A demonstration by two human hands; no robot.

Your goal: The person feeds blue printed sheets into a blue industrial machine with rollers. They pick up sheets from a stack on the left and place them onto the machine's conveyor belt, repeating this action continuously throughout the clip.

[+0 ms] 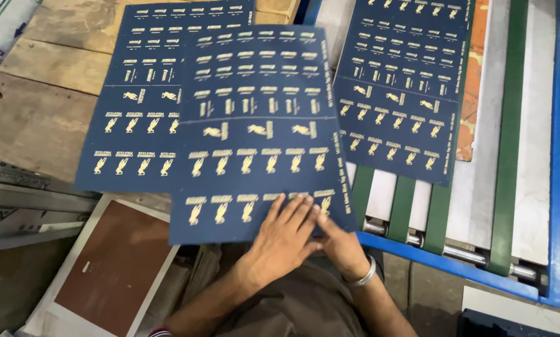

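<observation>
Navy printed sheet (255, 134) with gold figures lies across the wooden table (40, 93), over a second sheet (140, 93). Left hand (283, 240) presses flat on its near edge, fingers spread; right hand (342, 246) grips that edge beside it. A third sheet (401, 87) rides the green-belted conveyor (507, 156).

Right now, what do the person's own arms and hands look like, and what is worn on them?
Both forearms are bare; no gloves are on the hands. The left hand has no ring or band that I can see. The right hand is partly hidden under the left; a plain silver-coloured bangle circles its wrist. A striped cuff or band shows on the left arm at the picture's bottom edge.
</observation>
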